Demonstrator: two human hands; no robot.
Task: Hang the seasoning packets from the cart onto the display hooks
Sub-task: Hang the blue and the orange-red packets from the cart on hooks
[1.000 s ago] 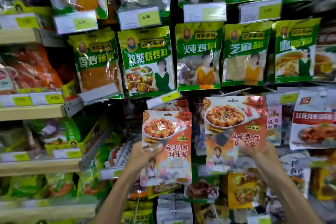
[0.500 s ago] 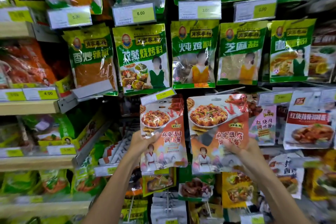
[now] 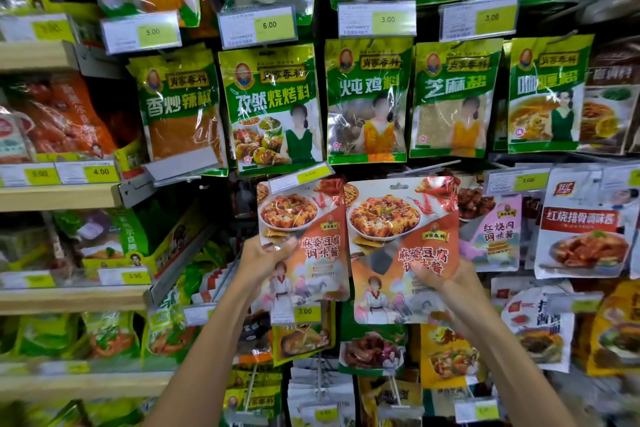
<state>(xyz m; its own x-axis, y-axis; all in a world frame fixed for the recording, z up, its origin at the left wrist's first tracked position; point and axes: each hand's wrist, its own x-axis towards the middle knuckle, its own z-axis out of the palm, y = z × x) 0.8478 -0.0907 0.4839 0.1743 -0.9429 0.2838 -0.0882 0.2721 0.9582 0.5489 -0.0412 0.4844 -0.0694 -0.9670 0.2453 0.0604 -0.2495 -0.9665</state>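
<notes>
The right hand (image 3: 446, 282) grips the lower right part of a loose mapo tofu sauce packet (image 3: 401, 246), thumb on the printed face, fingers behind. The left hand (image 3: 263, 255) pinches the left edge of a matching hung packet (image 3: 303, 236), which sits in the hook row just under the green seasoning packets (image 3: 273, 107); its top is tucked behind a tilted price tag (image 3: 301, 177). The loose packet stands upright just beside the hung one, their inner edges overlapping slightly, and its punched hanging slot (image 3: 399, 186) shows near the top edge, level with the lower border of the green row. The hook itself is hidden behind the two packets, so whether the slot is lined up with it cannot be told. The cart is out of view.

Risks, as judged from this position. The grip is low and the pouch is limp and glossy, so the top may fold back when it is pushed at the hook tip, and the slot would miss. Pressing hard could tear the slot. The tilted tag may snag the packet's upper corner. Nudging the neighbouring red-braise packet (image 3: 495, 229) could knock it off its own hook.
</notes>
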